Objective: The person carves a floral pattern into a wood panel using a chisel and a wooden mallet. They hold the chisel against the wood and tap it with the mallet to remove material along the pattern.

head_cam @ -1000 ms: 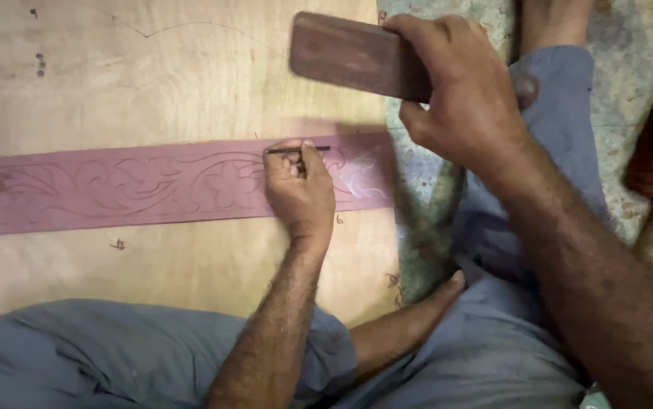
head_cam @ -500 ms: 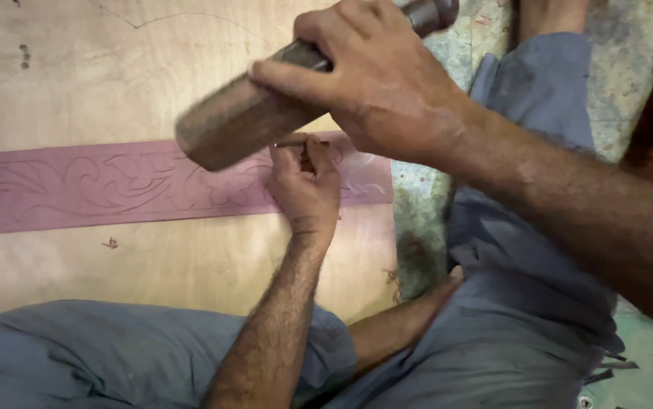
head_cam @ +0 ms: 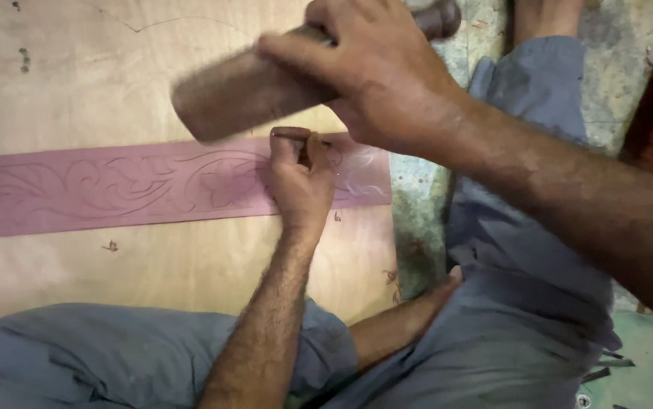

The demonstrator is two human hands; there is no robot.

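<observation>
Two hands: both the person's own, both closed on tools over a pink carved strip.
Left hand (head_cam: 301, 178): forearm runs up from the lower middle of the view, wrist straight, fist resting on the strip; fingers (head_cam: 285, 151) curled tight around a thin chisel (head_cam: 296, 134), of which only the dark top end shows above the fist.
Right hand (head_cam: 375, 72): arm enters from the right edge and slants up to the left; fingers (head_cam: 303, 53) wrapped over the middle of a wooden mallet (head_cam: 243, 95), thumb side hidden.
Wooden mallet: dark brown, block-like, blurred, tilted with its lower-left end low; it hangs just above and left of the chisel top; contact cannot be told.
Pink carved strip (head_cam: 114, 189): long flat band with scrolling leaf outlines, lying left to right across a pale plywood board (head_cam: 76, 83); its right end stops near the board's right edge, just beyond the left fist.
Plywood board: lies flat under the strip; bare wood above and below the strip; right edge meets a mottled greenish floor (head_cam: 417, 220).
Legs: grey-blue trousers (head_cam: 523, 318) along the bottom and right side, a bare foot top right.
Open room: strip uncovered to the left of the fist; right side crowded by arm and knee.
</observation>
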